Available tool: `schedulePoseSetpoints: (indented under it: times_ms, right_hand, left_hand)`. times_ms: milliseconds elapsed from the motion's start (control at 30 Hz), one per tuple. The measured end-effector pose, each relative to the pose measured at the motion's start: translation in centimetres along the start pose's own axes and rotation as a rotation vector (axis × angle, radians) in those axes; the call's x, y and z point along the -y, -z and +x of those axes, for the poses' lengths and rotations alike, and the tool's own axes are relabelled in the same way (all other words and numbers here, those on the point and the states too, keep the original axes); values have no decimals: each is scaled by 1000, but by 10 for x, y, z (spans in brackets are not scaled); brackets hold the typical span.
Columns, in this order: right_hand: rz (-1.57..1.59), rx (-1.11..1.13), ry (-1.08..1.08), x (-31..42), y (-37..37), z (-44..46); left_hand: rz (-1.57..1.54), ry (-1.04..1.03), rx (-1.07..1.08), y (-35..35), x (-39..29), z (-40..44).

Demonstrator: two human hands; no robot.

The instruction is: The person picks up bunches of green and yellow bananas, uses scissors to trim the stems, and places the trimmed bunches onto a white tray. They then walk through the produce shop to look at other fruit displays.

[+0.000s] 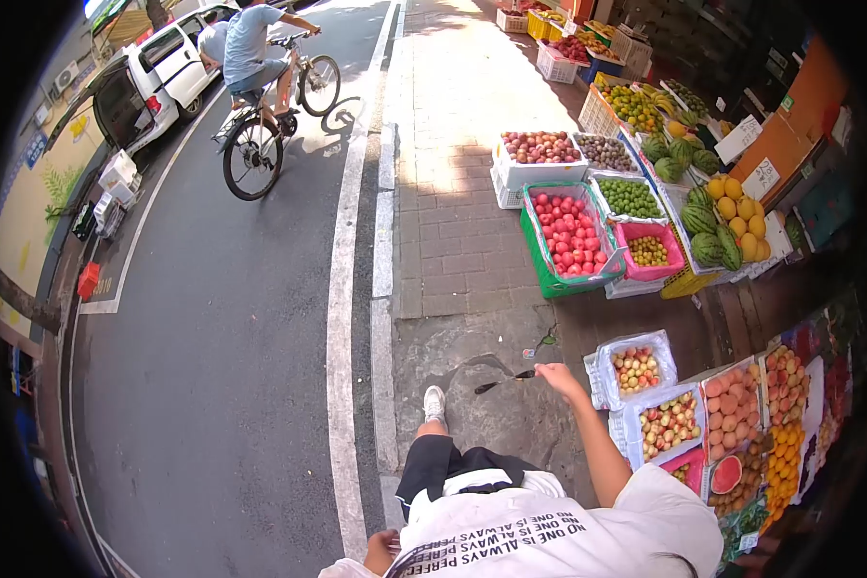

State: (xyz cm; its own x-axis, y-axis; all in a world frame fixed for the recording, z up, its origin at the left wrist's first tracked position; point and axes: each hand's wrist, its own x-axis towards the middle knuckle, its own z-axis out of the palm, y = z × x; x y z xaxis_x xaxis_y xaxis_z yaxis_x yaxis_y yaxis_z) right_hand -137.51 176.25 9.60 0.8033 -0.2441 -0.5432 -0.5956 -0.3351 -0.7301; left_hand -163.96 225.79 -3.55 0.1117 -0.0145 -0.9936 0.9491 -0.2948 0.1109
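My right hand (pixel 555 378) reaches out ahead of me on the right, its fingers closed on one end of a thin black object (pixel 491 387) that looks like a pair of sunglasses. The object points left, above the pavement. At the bottom, beside my white T-shirt (pixel 511 539), my left hand (pixel 383 547) hangs low with its fingers curled; whether anything is in it is hidden. One white shoe (pixel 434 405) shows below my black shorts (pixel 426 472).
Fruit crates line the right: a green crate (pixel 539 279) of red fruit, watermelons (pixel 708 249), and a nearer white crate (pixel 636 424) of peach-like fruit. A kerb (pixel 383 250) borders the road on the left. A person rides a bicycle (pixel 255 159) near a white van (pixel 169 72).
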Motion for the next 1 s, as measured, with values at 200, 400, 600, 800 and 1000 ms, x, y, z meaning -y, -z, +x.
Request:
schedulePoseSetpoints:
  times_ms: [200, 400, 600, 800, 1000]
  right_hand:
    - [107, -42, 61, 123, 50, 125]
    - [7, -218, 160, 206, 72, 273]
    - [-162, -602, 336, 253, 78, 476]
    - [-27, -588, 147, 366, 149, 607]
    - [247, -400, -58, 461, 198, 742]
  left_hand:
    - [180, -236, -347, 104, -290, 86]
    - [175, -635, -546, 167, -624, 77]
    - [117, -444, -376, 185, -774, 130]
    - [234, 175, 89, 173, -888, 135]
    - [298, -181, -28, 149, -1159, 177]
